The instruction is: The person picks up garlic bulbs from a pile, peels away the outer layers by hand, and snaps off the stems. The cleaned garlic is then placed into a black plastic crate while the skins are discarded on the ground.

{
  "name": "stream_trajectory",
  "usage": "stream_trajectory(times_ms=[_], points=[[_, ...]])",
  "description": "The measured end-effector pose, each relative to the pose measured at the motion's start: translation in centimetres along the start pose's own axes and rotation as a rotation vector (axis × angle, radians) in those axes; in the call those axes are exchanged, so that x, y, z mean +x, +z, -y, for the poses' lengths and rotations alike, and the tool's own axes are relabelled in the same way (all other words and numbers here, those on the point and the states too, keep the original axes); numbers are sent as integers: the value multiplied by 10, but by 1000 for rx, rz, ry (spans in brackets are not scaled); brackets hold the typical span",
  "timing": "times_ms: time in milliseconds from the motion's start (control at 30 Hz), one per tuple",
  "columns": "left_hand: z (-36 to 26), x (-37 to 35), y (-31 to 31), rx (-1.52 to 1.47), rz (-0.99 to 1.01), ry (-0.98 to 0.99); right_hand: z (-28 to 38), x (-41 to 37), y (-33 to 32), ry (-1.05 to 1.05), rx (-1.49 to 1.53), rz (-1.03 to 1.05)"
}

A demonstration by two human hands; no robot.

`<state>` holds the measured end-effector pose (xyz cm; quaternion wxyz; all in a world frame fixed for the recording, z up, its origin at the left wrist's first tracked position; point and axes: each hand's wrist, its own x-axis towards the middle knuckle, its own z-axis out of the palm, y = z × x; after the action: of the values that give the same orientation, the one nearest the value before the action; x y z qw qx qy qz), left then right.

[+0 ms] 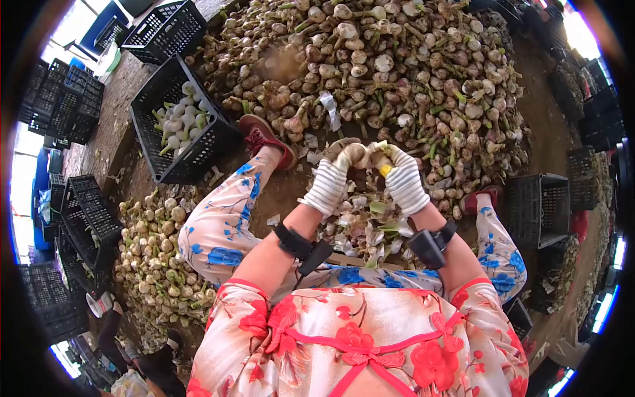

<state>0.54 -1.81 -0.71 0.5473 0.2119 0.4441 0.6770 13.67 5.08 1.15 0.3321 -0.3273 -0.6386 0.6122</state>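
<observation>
My left hand (336, 169), in a white ribbed glove with soiled fingers, is closed around a garlic bulb (359, 156). My right hand (401, 173), gloved the same way, meets it with curled fingers on the bulb's other side. A yellow patch (385, 170) shows by the right thumb; I cannot tell whether it is tape or part of a small tool. Below the hands, between my legs, lies a heap of loose garlic skins and trimmings (370, 228). A large pile of untrimmed garlic bulbs (397, 73) rises just beyond my fingers.
A black plastic crate (149, 129) with peeled white garlic stands beyond my left foot. More garlic bulbs (155, 255) lie left of my knee. An empty-looking black crate (539, 210) stands at the right. Stacked crates (63, 99) line the left side, with a person's legs (142, 351) at lower left.
</observation>
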Motion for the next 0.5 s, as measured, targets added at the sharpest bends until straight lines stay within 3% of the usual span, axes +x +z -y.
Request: stream_trajectory(times_ms=[33, 100, 133, 167, 233, 300, 333, 367, 433, 500], points=[[-5, 4, 1, -60, 41, -142, 7, 2, 1, -165, -311, -26], [-18, 8, 0, -310, 12, -519, -7, 4, 3, -232, -466, -122], [-15, 15, -5, -319, 44, -587, -10, 2, 6, -155, -383, -155], [-14, 17, -1, -250, -26, -576, -21, 3, 9, -188, -320, -195], [-4, 13, 0, -196, -78, -350, -25, 1, 2, -245, -414, -181], [11, 7, 4, 164, -51, 125, -16, -3, 7, -2, -120, -173], [11, 6, 8, 420, -148, 328, -3, -6, 9, -51, -236, -170], [8, 4, 8, 420, -154, 328, 0, -6, 10, -49, -236, -164], [-10, -1, 8, 114, -106, 258, 3, -6, 11, -235, -165, -109], [-34, -3, 8, 30, -34, 32, 3, -7, 12, -142, -42, -74]])
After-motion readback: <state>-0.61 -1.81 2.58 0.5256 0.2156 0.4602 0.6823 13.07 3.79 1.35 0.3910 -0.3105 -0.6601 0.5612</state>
